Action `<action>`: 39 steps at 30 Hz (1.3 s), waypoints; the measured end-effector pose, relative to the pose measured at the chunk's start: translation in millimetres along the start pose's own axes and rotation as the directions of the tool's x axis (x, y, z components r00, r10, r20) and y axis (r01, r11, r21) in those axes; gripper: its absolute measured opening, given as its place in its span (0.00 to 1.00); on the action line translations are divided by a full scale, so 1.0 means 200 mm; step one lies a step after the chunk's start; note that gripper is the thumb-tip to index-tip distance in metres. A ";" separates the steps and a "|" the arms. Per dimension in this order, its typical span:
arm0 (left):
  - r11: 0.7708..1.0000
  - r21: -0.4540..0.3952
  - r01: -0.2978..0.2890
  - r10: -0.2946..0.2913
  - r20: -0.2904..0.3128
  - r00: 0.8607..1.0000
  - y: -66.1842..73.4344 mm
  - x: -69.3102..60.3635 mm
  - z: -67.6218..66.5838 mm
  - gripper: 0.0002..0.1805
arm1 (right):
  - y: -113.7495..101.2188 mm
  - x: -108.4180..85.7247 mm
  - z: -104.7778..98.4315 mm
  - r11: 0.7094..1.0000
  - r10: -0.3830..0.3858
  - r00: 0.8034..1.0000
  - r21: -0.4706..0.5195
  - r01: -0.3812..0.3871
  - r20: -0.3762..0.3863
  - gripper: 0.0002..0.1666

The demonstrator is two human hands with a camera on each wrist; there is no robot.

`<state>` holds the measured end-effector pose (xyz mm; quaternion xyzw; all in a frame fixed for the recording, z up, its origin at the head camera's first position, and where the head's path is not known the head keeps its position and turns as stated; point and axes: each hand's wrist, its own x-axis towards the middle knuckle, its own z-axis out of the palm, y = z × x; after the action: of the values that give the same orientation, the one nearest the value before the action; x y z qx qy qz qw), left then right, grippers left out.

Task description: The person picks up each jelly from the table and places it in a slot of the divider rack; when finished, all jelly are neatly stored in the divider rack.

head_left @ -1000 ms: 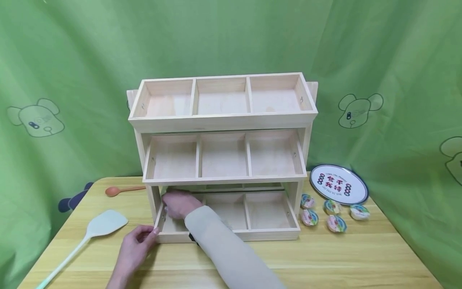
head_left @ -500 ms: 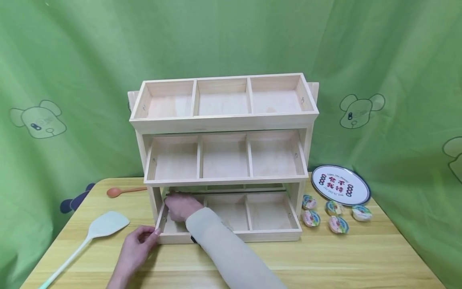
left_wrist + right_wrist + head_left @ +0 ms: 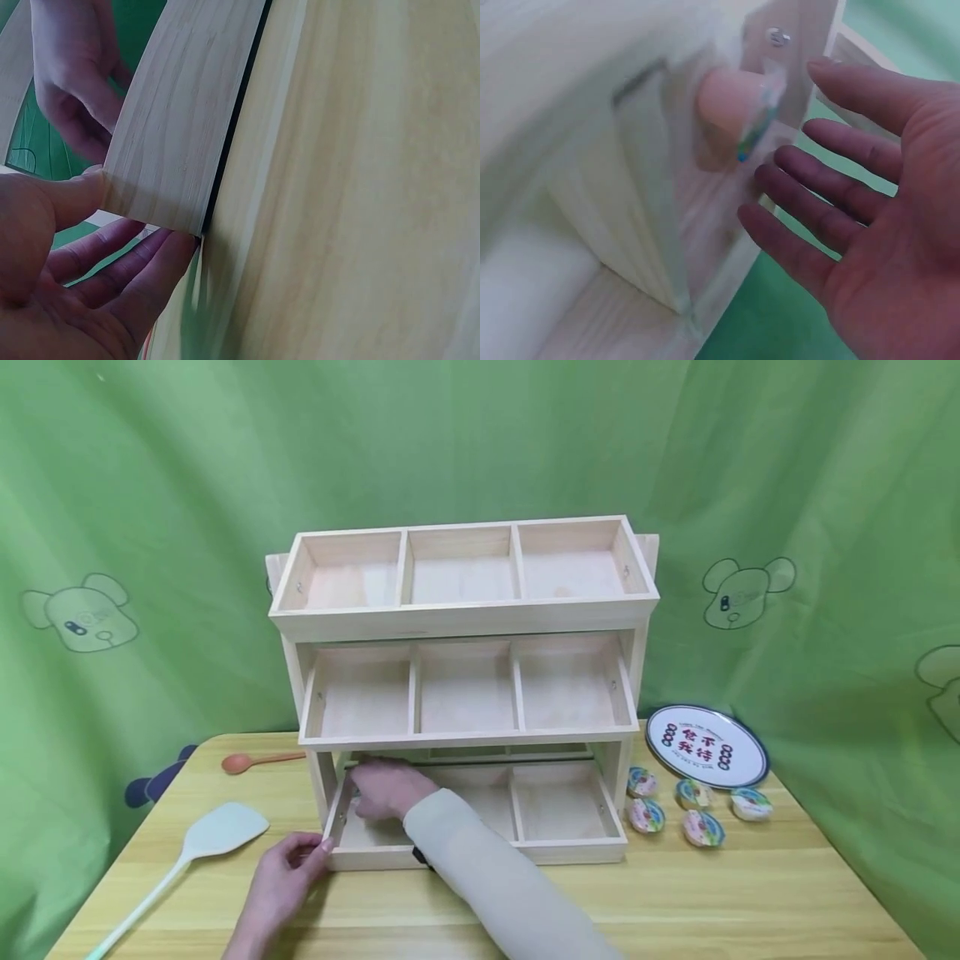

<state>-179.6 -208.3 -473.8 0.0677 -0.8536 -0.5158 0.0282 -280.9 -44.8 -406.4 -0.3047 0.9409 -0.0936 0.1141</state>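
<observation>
A three-tier wooden rack [image 3: 463,620] stands mid-table, each tier split into three compartments. My right hand [image 3: 390,789] is over the left compartment of the bottom tray [image 3: 480,855]. In the right wrist view a small pinkish cup [image 3: 731,101] with a colourful lid lies tilted in a compartment; beside it my right hand [image 3: 900,195] has its fingers spread, holding nothing. My left hand [image 3: 281,881] grips the bottom tray's front left corner. Seen from the left wrist, the left hand [image 3: 90,262] has its thumb on one edge and fingers at the other.
Several small lidded cups [image 3: 702,828] lie right of the rack, before an oval plate [image 3: 707,747] with red lettering. On the left are a pale spatula [image 3: 225,828] and an orange spoon [image 3: 237,763]. A green curtain [image 3: 465,435] hangs behind.
My right hand has shifted a little to the right within the bottom tray's left compartment. The left hand has stayed at the tray's corner.
</observation>
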 end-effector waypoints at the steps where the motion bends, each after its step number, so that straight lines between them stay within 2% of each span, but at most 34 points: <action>1: 1.000 -0.001 0.000 0.000 0.004 1.000 0.00 0.00 0.00 0.17 | 0.01 -0.01 -0.01 1.000 -0.013 1.000 -0.001 0.013 -0.003 0.16; 9: 1.000 0.014 -0.013 0.013 0.000 1.000 0.02 -0.01 0.00 0.17 | 0.08 -0.17 -0.09 0.992 -0.105 0.992 -0.077 0.100 -0.066 0.25; 13: 1.000 0.023 -0.016 0.016 0.006 1.000 0.02 0.00 -0.01 0.17 | 0.09 -0.25 -0.10 0.986 -0.139 0.986 -0.108 0.129 -0.092 0.20; 16: 1.000 0.029 -0.008 0.008 0.009 1.000 0.01 0.00 -0.01 0.17 | 0.11 -0.31 -0.11 0.985 -0.137 0.986 -0.117 0.126 -0.094 0.20; 22: 1.000 0.019 -0.012 0.011 0.014 1.000 0.00 0.00 -0.01 0.17 | 0.15 -0.41 -0.12 0.993 -0.108 0.988 -0.066 0.101 -0.107 0.26; 30: 1.000 0.023 -0.003 0.002 0.022 1.000 0.00 0.01 -0.02 0.18 | 0.21 -0.52 -0.11 0.998 -0.016 0.993 0.058 0.023 -0.118 0.27; 39: 1.000 -0.023 0.013 -0.012 0.031 0.999 -0.01 0.01 0.00 0.20 | 0.25 -0.60 -0.13 0.995 -0.069 0.989 0.065 0.078 -0.132 0.28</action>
<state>-181.7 -209.7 -475.1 0.0648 -0.8473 -0.5270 0.0125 -220.6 68.9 -375.8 -0.3284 0.9306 -0.1504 0.0601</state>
